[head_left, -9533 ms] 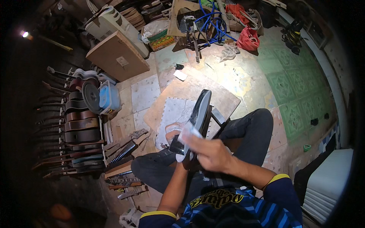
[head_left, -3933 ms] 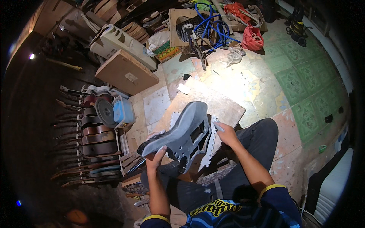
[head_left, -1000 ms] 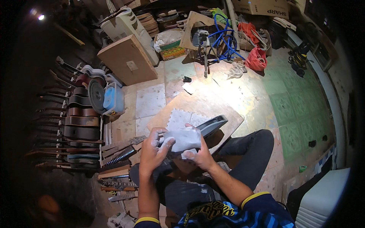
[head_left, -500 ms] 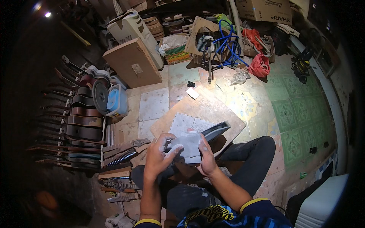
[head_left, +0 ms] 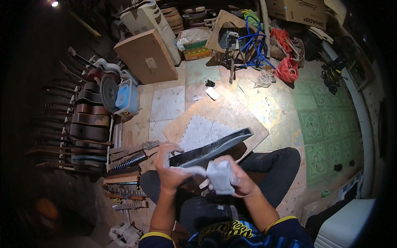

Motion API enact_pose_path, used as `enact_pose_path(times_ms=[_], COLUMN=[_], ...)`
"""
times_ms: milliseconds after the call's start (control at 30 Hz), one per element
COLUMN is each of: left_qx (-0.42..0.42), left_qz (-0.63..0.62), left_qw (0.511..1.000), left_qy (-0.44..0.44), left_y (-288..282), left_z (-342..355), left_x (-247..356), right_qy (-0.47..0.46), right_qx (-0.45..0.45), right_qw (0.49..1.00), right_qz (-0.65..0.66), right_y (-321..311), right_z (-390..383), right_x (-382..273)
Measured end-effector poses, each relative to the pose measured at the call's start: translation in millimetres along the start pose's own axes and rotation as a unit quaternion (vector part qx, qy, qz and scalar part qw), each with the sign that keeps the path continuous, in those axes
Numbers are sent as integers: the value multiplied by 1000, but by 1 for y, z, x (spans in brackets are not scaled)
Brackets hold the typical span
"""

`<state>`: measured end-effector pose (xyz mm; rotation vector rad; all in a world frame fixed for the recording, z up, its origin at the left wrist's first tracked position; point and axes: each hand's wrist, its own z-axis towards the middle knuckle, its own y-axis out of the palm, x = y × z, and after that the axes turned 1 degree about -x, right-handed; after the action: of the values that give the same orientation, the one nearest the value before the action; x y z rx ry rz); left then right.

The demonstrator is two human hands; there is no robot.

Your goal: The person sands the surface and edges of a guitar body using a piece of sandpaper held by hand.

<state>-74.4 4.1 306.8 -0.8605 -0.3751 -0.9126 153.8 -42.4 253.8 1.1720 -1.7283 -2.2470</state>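
Observation:
My left hand [head_left: 171,167] is closed on one end of a long, narrow black piece [head_left: 213,148] with a dull grey, dusty edge. The piece is tilted, its far end rising to the right above the board; its exact kind I cannot make out. In my right hand [head_left: 241,177] is a folded grey sheet of sandpaper [head_left: 221,178], pinched just below the piece and seemingly apart from it. Pale dust coats the fingers of both hands. Beneath lies a pale grey sheet with a jagged edge [head_left: 198,131] on a wooden board [head_left: 242,108].
Guitars [head_left: 89,132] stand in a row at left, with several necks [head_left: 128,165] on the floor beside my left knee. Past the board lie a small white block [head_left: 212,93] and a black object [head_left: 210,83]. A blue hose [head_left: 258,53] and red bag [head_left: 286,69] sit farther back.
The black piece has turned from a broad grey face to its narrow edge. My right hand has come off it and drawn nearer to me with the sandpaper. The view has shifted slightly.

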Motion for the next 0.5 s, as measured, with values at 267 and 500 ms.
enact_pose_path(times_ms=[267, 500], left_qx=[207, -44], left_qz=[-306, -314], left_qw=[922, 930], left_qy=[-115, -184], left_y=[63, 71], left_z=[-57, -88], left_x=[-15, -49], right_qy=[-45, -41], right_qx=[283, 290], right_qw=[953, 953], right_qz=[-99, -82], right_y=[-38, -61], right_z=[12, 15], right_x=[-16, -12])
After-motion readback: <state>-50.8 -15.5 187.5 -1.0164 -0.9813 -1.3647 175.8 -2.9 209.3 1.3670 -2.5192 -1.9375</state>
